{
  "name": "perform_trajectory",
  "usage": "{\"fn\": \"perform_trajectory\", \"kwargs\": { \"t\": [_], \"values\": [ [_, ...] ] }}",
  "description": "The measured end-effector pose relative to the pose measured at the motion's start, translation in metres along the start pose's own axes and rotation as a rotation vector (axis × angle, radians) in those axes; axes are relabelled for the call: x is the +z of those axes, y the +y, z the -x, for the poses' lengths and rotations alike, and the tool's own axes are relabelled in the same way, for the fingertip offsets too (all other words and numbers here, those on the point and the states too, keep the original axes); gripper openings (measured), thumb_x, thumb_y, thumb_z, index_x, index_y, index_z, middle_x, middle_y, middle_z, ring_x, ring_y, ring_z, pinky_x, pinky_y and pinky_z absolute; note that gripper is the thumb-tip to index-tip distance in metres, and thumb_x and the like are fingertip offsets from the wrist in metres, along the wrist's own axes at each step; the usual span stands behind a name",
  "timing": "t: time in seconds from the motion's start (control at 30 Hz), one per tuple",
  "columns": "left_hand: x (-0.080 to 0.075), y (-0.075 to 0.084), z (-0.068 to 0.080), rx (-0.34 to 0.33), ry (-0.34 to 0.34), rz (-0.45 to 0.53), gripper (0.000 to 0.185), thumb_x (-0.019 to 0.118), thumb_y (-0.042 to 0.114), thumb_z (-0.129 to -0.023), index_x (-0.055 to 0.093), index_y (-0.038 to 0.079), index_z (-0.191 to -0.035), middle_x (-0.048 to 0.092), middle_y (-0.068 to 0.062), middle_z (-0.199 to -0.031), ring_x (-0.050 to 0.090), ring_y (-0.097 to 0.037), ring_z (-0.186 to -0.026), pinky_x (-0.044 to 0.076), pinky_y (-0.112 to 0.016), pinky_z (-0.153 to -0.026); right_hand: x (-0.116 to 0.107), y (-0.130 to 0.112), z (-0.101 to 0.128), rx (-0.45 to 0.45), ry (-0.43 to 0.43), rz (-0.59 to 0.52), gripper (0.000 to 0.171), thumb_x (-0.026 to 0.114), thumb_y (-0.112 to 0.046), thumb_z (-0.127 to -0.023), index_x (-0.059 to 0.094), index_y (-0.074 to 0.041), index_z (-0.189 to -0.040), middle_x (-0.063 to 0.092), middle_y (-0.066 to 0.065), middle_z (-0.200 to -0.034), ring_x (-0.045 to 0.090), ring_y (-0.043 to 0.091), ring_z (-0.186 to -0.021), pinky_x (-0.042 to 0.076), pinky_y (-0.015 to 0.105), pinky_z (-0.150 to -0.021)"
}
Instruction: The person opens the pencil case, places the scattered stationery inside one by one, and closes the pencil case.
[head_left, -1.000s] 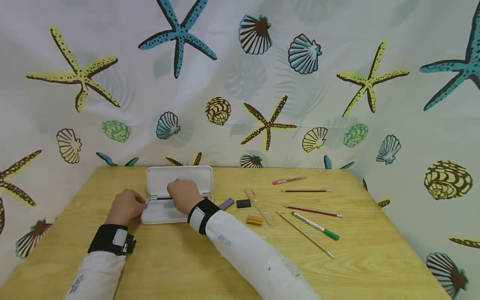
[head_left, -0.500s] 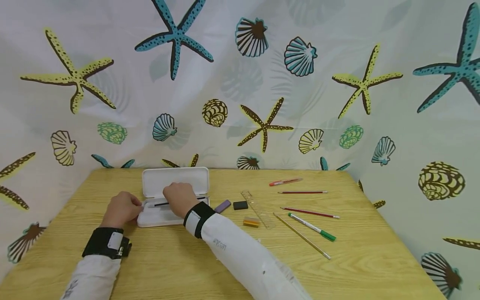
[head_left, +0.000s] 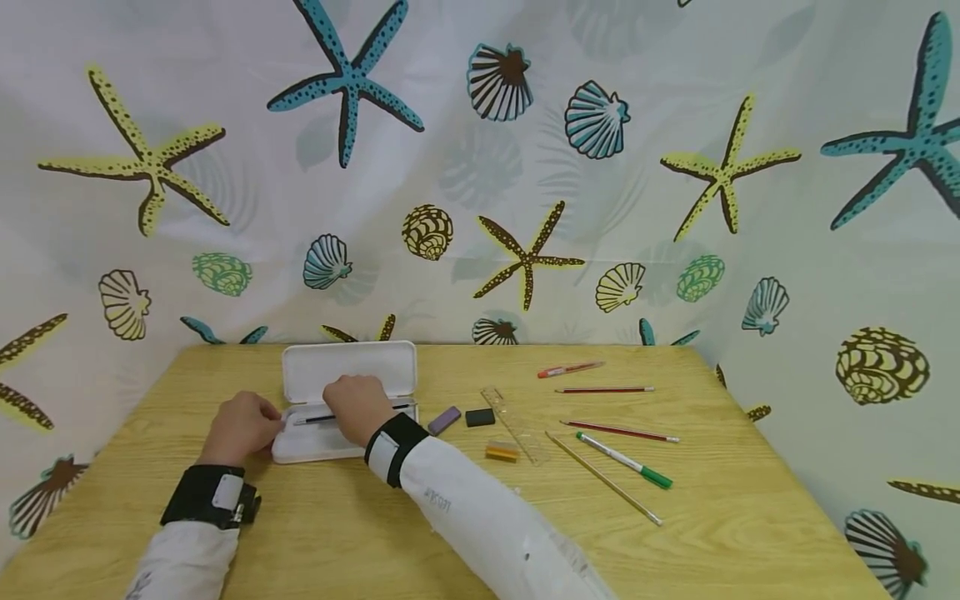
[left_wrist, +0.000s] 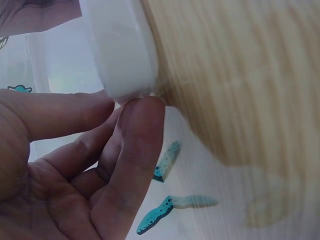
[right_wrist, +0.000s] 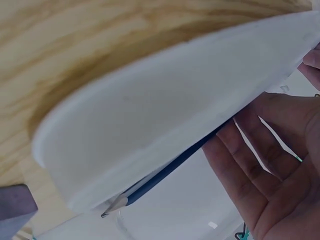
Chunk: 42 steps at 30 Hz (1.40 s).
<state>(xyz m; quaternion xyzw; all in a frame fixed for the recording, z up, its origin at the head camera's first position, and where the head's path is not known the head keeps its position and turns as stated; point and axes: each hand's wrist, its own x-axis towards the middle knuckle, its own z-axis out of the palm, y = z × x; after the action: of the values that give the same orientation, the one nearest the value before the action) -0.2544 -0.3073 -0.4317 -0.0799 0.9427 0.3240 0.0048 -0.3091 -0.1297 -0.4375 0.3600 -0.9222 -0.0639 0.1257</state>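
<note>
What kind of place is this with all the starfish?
Probably a desk set up for school things: a wooden table with pencils, a ruler and an open white pencil case, in front of a curtain printed with starfish and shells.
</note>
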Motion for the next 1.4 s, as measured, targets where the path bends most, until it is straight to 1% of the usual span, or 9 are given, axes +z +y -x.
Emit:
{"fn": "perform_trajectory", "kwargs": {
  "t": [0.27, 0.63, 0.77, 0.9, 1.03, 1.13, 1.23, 1.3, 1.4],
  "values": [
    [-0.002, 0.0, 0.002, 0.014, 0.006, -0.009, 0.021, 0.068, 0.006, -0.091, 0.071, -0.014, -0.096, 0.068, -0.018, -0.081, 0.062, -0.022, -0.063, 0.049, -0.033, -0.056, 0.0, -0.004, -0.001, -0.004, 0.0, 0.0, 0.016, 0.064, -0.019, -0.102, 0.076, -0.024, -0.093, 0.072, -0.01, -0.084, 0.067, 0.006, -0.076, 0.055, 0.028, -0.064],
    [0.001, 0.0, 0.002, -0.001, -0.003, -0.006, 0.02, 0.068, 0.006, -0.091, 0.071, -0.013, -0.096, 0.068, -0.02, -0.084, 0.063, -0.022, -0.065, 0.05, -0.032, -0.056, 0.002, -0.005, -0.001, -0.013, -0.043, -0.021, 0.014, 0.067, -0.02, -0.1, 0.072, -0.024, -0.088, 0.068, -0.011, -0.081, 0.063, 0.005, -0.072, 0.052, 0.026, -0.061],
    [0.003, 0.0, 0.003, -0.011, -0.002, -0.003, 0.02, 0.068, 0.005, -0.091, 0.071, -0.014, -0.096, 0.068, -0.019, -0.082, 0.062, -0.021, -0.064, 0.05, -0.032, -0.056, -0.003, 0.003, 0.003, -0.017, -0.034, -0.07, 0.011, 0.069, -0.018, -0.099, 0.076, -0.025, -0.094, 0.072, -0.01, -0.089, 0.067, 0.006, -0.08, 0.054, 0.025, -0.065],
    [0.002, 0.0, 0.002, 0.0, 0.007, -0.007, 0.02, 0.068, 0.005, -0.091, 0.072, -0.014, -0.095, 0.068, -0.018, -0.081, 0.062, -0.021, -0.062, 0.049, -0.032, -0.056, -0.027, 0.024, 0.012, -0.042, -0.028, -0.212, 0.014, 0.073, -0.016, -0.097, 0.081, -0.023, -0.106, 0.075, -0.009, -0.101, 0.069, 0.008, -0.092, 0.055, 0.024, -0.073],
    [0.001, 0.0, 0.0, 0.009, 0.015, -0.01, 0.021, 0.068, 0.006, -0.091, 0.071, -0.014, -0.096, 0.069, -0.02, -0.083, 0.063, -0.022, -0.063, 0.05, -0.033, -0.056, -0.058, 0.058, 0.028, -0.044, -0.02, -0.361, 0.016, 0.074, -0.015, -0.096, 0.081, -0.016, -0.11, 0.076, -0.006, -0.103, 0.068, 0.007, -0.093, 0.052, 0.02, -0.077],
    [0.001, 0.001, -0.001, 0.013, 0.018, -0.005, 0.023, 0.068, 0.007, -0.091, 0.071, -0.015, -0.097, 0.069, -0.022, -0.085, 0.063, -0.022, -0.064, 0.05, -0.033, -0.056, -0.077, 0.088, 0.048, 0.008, 0.002, -0.453, 0.018, 0.075, -0.017, -0.095, 0.079, -0.013, -0.112, 0.076, -0.004, -0.102, 0.068, 0.008, -0.092, 0.052, 0.02, -0.079],
    [0.001, 0.001, -0.002, 0.029, 0.025, -0.008, 0.023, 0.067, 0.007, -0.09, 0.071, -0.015, -0.097, 0.069, -0.023, -0.086, 0.064, -0.023, -0.064, 0.051, -0.033, -0.056, -0.095, 0.114, 0.074, 0.068, 0.02, -0.529, 0.021, 0.076, -0.016, -0.094, 0.079, -0.01, -0.114, 0.075, 0.001, -0.104, 0.068, 0.013, -0.093, 0.053, 0.025, -0.08],
    [0.001, 0.001, -0.002, 0.036, 0.026, -0.013, 0.023, 0.067, 0.006, -0.09, 0.071, -0.016, -0.097, 0.069, -0.023, -0.086, 0.064, -0.022, -0.064, 0.05, -0.033, -0.055, -0.103, 0.126, 0.092, 0.096, 0.019, -0.561, 0.021, 0.076, -0.016, -0.094, 0.079, -0.008, -0.113, 0.076, 0.004, -0.106, 0.069, 0.016, -0.094, 0.054, 0.029, -0.081],
    [0.002, -0.001, -0.001, 0.035, 0.025, -0.023, 0.023, 0.067, 0.006, -0.09, 0.071, -0.016, -0.097, 0.069, -0.024, -0.087, 0.063, -0.022, -0.065, 0.05, -0.033, -0.056, -0.111, 0.136, 0.118, 0.12, 0.001, -0.571, 0.022, 0.077, -0.017, -0.094, 0.078, -0.009, -0.114, 0.075, 0.005, -0.108, 0.068, 0.019, -0.097, 0.054, 0.033, -0.083]
  ]
}}
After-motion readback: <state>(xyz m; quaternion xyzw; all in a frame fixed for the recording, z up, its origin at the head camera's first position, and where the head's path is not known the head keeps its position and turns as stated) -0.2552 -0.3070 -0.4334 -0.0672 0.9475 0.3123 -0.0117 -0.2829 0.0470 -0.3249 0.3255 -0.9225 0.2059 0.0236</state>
